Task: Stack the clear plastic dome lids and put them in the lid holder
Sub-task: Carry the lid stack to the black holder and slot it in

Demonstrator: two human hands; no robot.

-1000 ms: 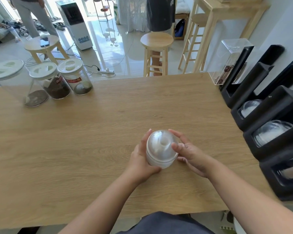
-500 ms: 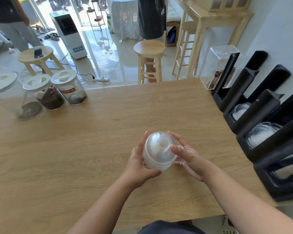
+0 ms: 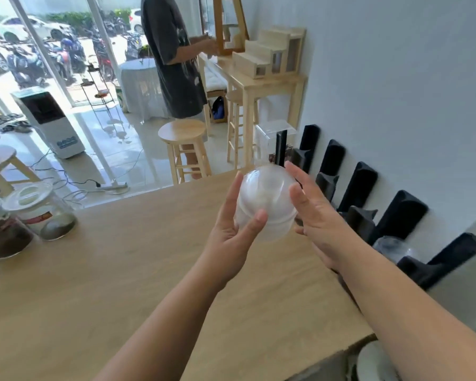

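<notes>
I cradle the stack of dome lids (image 3: 265,202) above the table (image 3: 99,270), left hand (image 3: 231,237) gripping, right hand (image 3: 311,215) open alongside, keeping them nested for the lid holder (image 3: 407,213).

Clear, glossy plastic dome lids (image 3: 265,204), blurred; matt wood-grain table (image 3: 94,270); lid holder (image 3: 401,213) seemingly matt black plastic.

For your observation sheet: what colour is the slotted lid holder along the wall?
Black, the slotted lid holder; seen in the head view.
</notes>
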